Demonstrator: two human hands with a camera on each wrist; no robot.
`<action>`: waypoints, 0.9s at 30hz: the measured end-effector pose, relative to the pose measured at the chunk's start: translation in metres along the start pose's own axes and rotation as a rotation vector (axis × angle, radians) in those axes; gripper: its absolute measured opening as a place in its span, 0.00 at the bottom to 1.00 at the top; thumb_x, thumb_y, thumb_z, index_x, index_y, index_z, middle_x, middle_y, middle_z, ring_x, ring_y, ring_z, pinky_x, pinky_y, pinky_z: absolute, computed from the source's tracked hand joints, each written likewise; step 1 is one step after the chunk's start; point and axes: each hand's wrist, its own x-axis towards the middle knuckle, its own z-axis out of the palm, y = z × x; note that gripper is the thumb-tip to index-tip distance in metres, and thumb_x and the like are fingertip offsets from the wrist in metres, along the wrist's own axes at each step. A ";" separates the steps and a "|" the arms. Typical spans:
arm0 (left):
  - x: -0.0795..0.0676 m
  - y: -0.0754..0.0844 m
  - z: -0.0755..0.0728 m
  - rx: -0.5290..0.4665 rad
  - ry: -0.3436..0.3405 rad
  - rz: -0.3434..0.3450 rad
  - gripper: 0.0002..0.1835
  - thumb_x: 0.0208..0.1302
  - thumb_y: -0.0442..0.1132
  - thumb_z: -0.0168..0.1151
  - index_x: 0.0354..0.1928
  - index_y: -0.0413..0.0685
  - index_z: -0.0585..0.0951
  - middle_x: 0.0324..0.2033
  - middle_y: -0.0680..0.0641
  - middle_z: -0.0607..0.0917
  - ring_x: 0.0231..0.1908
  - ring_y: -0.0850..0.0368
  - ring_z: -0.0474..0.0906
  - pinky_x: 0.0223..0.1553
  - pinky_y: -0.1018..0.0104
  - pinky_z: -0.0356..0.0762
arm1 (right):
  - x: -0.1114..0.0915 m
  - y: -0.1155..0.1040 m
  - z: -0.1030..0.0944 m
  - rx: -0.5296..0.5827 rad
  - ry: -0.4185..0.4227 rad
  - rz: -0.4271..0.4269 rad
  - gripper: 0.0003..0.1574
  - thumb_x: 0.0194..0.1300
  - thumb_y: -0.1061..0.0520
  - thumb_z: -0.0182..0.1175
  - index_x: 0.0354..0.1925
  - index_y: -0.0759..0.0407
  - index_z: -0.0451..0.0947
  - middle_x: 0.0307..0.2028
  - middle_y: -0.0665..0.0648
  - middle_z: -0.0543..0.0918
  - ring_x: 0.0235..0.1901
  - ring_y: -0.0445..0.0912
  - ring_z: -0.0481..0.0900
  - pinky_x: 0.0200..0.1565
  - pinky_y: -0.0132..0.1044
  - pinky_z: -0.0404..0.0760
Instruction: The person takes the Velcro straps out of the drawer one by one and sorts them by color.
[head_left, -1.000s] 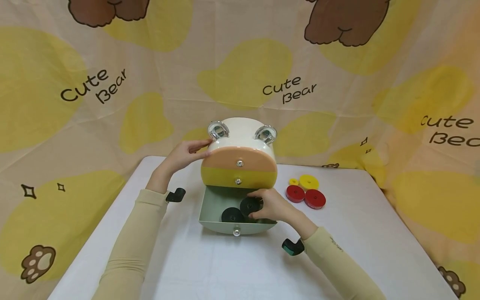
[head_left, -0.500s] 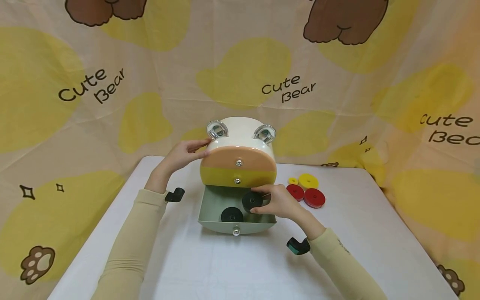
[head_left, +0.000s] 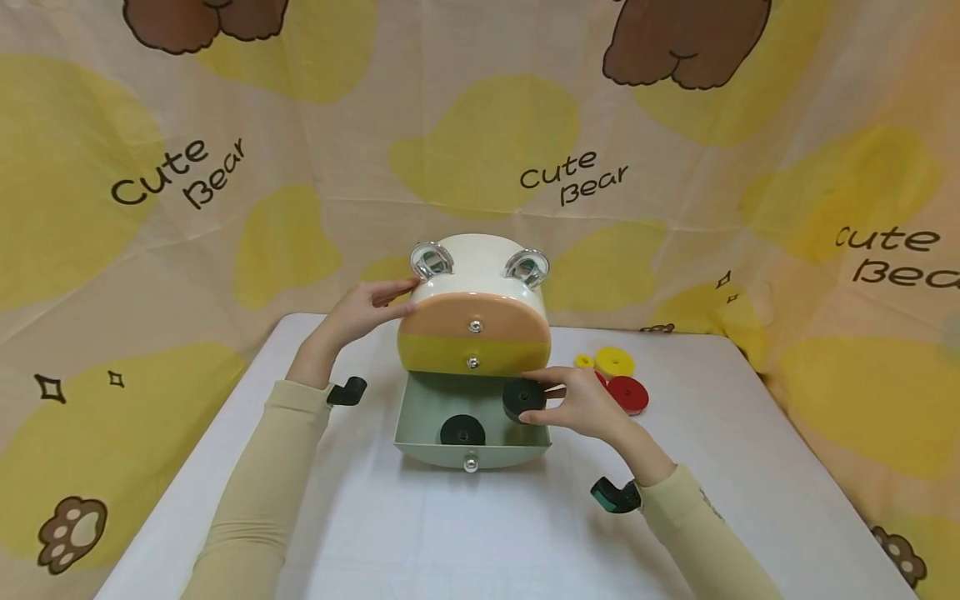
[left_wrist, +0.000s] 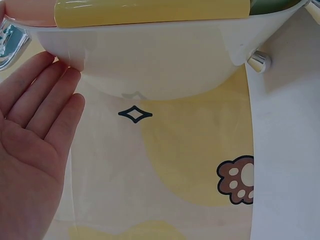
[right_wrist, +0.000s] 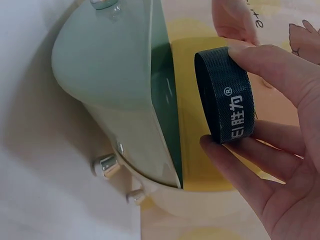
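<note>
In the head view, my right hand [head_left: 594, 403] pinches a black tape roll [head_left: 521, 401] between thumb and fingers, over the right side of the pulled-out pale green drawer [head_left: 427, 397]. White lettering runs along the roll's woven outer face in the right wrist view. A second black tape roll [head_left: 462, 430] lies in the drawer near its front. My left hand [head_left: 362, 315] rests with fairly straight fingers against the upper left side of the rounded drawer box [head_left: 483, 265], which has a white top and two silver ear-like rings. Its orange and yellow drawers are closed.
To the right of the box lie a large yellow roll [head_left: 614, 362], a small yellow roll [head_left: 584, 361] and a red roll [head_left: 627, 395]. Another red roll is mostly hidden behind my right hand. A printed curtain [head_left: 465, 167] hangs behind the white table [head_left: 420, 533].
My right hand has lifted the black roll from beside the other one and moved it right and slightly up. The left hand stays on the box.
</note>
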 end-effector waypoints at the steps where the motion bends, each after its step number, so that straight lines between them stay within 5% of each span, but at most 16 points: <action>1: 0.000 -0.001 0.000 0.004 -0.001 0.001 0.29 0.63 0.44 0.63 0.65 0.45 0.71 0.64 0.43 0.72 0.67 0.43 0.64 0.66 0.47 0.63 | -0.001 0.001 -0.002 -0.004 0.007 0.002 0.39 0.46 0.41 0.74 0.55 0.53 0.79 0.47 0.51 0.84 0.46 0.45 0.81 0.45 0.35 0.84; 10: 0.015 -0.034 0.003 -0.024 0.014 0.009 0.29 0.60 0.50 0.65 0.64 0.56 0.73 0.64 0.49 0.72 0.67 0.48 0.64 0.67 0.49 0.62 | -0.013 0.011 -0.016 0.028 0.083 0.010 0.38 0.45 0.43 0.76 0.53 0.57 0.80 0.44 0.52 0.85 0.42 0.46 0.83 0.43 0.35 0.84; 21: 0.014 -0.034 0.003 -0.028 0.020 0.010 0.29 0.60 0.52 0.65 0.64 0.58 0.73 0.64 0.51 0.73 0.67 0.47 0.64 0.66 0.47 0.63 | -0.028 0.033 -0.027 0.062 0.159 0.059 0.40 0.42 0.44 0.77 0.53 0.59 0.80 0.43 0.58 0.85 0.35 0.45 0.86 0.37 0.30 0.84; 27: 0.016 -0.035 0.003 -0.021 0.017 0.020 0.29 0.60 0.52 0.65 0.64 0.57 0.73 0.64 0.50 0.73 0.67 0.46 0.64 0.66 0.47 0.63 | -0.036 0.046 -0.030 0.025 0.184 0.089 0.39 0.43 0.44 0.76 0.53 0.58 0.80 0.45 0.59 0.85 0.38 0.48 0.86 0.41 0.41 0.85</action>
